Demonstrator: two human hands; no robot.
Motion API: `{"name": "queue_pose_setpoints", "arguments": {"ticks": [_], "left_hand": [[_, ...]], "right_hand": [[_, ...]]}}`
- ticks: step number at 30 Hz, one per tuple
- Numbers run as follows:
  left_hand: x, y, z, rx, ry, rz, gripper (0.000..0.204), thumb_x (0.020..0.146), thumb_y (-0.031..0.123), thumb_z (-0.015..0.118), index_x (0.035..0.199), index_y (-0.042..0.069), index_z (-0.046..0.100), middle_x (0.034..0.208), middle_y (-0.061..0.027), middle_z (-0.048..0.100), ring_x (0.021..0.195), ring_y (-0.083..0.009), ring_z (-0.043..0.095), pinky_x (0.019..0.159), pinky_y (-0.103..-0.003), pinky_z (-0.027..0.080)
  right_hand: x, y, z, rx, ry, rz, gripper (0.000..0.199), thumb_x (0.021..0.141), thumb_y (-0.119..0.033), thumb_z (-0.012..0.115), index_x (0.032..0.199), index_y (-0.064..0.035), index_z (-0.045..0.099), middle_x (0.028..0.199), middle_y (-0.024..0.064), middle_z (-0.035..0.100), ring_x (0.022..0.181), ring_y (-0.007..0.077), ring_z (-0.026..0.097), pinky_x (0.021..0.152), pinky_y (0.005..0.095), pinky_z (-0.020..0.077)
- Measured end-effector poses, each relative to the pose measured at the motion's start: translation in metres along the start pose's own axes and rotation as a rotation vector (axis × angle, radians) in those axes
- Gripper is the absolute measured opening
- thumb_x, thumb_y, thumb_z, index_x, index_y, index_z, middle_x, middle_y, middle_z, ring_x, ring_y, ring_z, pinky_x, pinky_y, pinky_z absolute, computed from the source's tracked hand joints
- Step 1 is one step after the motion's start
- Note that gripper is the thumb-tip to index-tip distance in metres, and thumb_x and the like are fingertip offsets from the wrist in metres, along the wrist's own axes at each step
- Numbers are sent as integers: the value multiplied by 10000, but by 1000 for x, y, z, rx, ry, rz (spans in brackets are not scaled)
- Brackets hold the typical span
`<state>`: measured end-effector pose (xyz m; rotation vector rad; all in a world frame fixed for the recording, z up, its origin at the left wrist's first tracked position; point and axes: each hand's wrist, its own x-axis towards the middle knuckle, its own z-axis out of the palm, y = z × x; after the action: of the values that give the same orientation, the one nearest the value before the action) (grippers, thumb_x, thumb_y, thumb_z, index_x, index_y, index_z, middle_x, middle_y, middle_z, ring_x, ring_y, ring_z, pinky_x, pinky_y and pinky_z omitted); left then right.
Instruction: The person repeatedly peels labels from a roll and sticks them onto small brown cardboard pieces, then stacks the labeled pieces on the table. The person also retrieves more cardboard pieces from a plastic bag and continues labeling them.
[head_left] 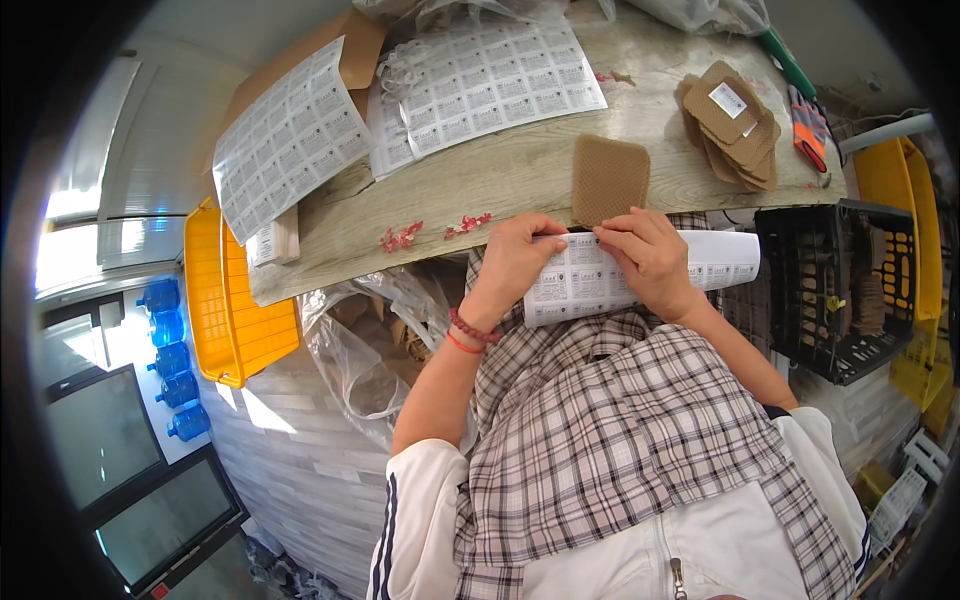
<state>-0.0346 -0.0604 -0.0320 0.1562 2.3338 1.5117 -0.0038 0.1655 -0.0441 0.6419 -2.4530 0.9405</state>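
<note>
Head view: both hands work at the near edge of the wooden counter (500, 170), over a plaid-covered lap. Left hand (515, 262), grip clenched on the left part of a white label sheet (640, 275), with a red bead bracelet (473, 330) at the wrist. Right hand (650, 255), grip closed on the sheet's upper edge, fingertips pinching at one label. This sheet lies across the lap, its right end extending past the right hand. A single brown woven pad (608, 178) lies on the counter just beyond the hands. Further right lies a stack of brown pads (735, 125), the top one bearing a white label. Two more label sheets (400, 100) lie at the far left. A yellow crate (225, 300) stands to the left of the counter, and a black crate (830, 290) to the right.
</note>
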Motion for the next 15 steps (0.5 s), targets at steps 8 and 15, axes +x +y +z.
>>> {"name": "queue_pose_setpoints", "arguments": {"ticks": [8, 15], "left_hand": [[2, 3, 2, 9, -13, -55, 183, 882, 63, 720, 1035, -34, 743, 877, -71, 745, 777, -112, 664, 696, -268, 522], [3, 0, 1, -3, 0, -49, 171, 878, 56, 725, 1026, -27, 745, 883, -67, 744, 777, -106, 660, 695, -268, 523]], "right_hand": [[-5, 2, -4, 91, -36, -25, 238, 773, -38, 783, 1008, -59, 758, 1034, 73, 720, 890, 271, 676, 785, 366, 559], [-4, -1, -6, -41, -60, -5, 308, 763, -20, 757, 1070, -41, 754, 1088, 94, 709, 914, 264, 677, 780, 368, 564]]}}
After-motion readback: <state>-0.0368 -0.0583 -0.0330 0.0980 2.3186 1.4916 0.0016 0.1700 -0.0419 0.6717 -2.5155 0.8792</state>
